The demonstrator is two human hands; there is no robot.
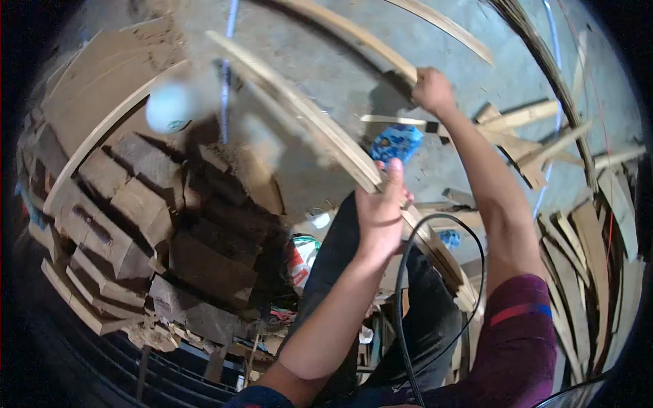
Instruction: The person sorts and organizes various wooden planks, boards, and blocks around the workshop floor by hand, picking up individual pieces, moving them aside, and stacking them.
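Note:
My left hand [382, 221] is closed round a few long wooden strips [306, 115] lying together. They slant from the upper left across my lap, and their lower part [439, 255] shows below the hand. Farther forward, my right hand [433, 92] grips the near end of another long wooden strip [360, 32], which runs off the top of the view. A crumpled blue patterned wrapper [396, 143] lies on the floor just beyond my left hand. A black cable [399, 306] loops over my legs, close to the held strips.
Stacked wooden blocks [139, 207] fill the left side, beside a brown sheet [109, 61]. Wood offcuts [520, 126] lie on the right floor, with several long slats [592, 265] beyond. A blurred pale round object [170, 107] appears at upper left. Another strip [449, 27] lies ahead.

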